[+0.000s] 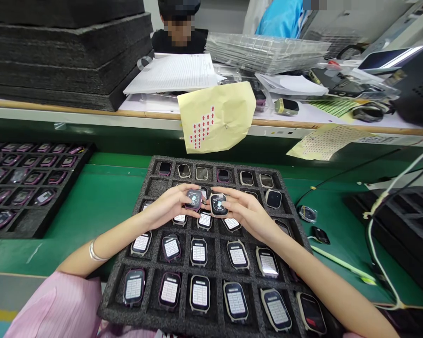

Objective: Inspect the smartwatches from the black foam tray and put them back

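Above a black foam tray, my left hand holds a purple-framed watch with its lit dial facing up. Close to its right, my right hand grips a silver-framed watch, also with a lit dial. The two watches are side by side with a small gap. Beneath and around my hands, watches sit in the tray's square compartments, many showing white list screens, such as a silver one. The top-row watches have dark screens. My forearms hide part of the tray.
At the left lies another foam tray of purple watches. Stacked foam blocks, papers and clear plastic trays stand on the shelf. Cables hang at the right. A person is behind the shelf.
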{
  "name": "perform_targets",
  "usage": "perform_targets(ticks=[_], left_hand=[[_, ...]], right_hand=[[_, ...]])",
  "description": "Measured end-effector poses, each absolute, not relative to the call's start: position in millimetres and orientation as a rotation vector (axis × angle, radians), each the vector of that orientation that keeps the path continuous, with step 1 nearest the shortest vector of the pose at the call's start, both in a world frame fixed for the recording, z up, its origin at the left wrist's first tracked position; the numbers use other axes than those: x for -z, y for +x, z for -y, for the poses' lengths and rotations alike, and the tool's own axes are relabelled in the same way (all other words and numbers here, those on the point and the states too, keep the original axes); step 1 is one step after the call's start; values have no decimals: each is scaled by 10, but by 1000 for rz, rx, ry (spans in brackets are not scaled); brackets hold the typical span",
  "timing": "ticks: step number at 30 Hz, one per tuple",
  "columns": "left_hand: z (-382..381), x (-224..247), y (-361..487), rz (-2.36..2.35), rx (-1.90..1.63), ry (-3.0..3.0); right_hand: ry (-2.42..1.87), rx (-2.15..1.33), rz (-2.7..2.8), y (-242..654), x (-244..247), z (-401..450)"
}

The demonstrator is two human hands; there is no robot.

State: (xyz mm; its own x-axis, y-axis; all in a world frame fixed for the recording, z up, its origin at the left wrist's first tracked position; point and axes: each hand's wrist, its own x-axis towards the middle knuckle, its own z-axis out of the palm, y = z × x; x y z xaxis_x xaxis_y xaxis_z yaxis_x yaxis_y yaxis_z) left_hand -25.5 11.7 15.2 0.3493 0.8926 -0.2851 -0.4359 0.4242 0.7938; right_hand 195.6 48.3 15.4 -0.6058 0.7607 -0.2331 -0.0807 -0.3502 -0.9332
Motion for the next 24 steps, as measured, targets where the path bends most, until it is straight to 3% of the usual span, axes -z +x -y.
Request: perform_targets(ticks=[13,22,24], left_hand=[[-77,-86,-224,-831,-1044,1009],[-74,-89,-213,-870,-1080,1058],[-70,-96,-215,-874,-1083,1060]], right_hand=[[-961,-1744,1592,1957,-168,-443],[-846,-1844,1654,1977,-162,-483],[-860,-1734,1789,2007,-111,-591]])
